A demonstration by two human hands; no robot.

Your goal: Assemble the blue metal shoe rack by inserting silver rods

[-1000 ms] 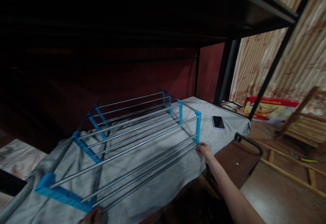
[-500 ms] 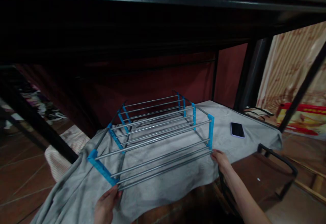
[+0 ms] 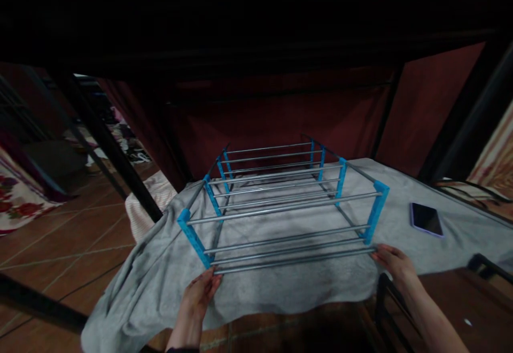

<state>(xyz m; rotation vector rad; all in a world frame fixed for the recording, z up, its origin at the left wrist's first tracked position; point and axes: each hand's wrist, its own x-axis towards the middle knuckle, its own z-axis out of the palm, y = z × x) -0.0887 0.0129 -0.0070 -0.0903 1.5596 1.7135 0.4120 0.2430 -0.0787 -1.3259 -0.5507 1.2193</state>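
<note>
A rack of grey metal rods with blue plastic end pieces lies on a grey cloth spread under a dark bed frame. My left hand touches the rack's near left corner, its fingers closed round the end of the lowest rods. My right hand is at the near right corner, fingers curled at the rod ends below the blue end piece. Both forearms reach in from the bottom edge.
A dark phone lies on the cloth to the right of the rack. A black frame post slants down at the left, a black metal handle sits at the right. Brown tiled floor lies at the left.
The view has swung left and the rack now sits centred. My left hand, barely in view before, now shows fully at the near left corner. My right hand stays at the near right corner.
</note>
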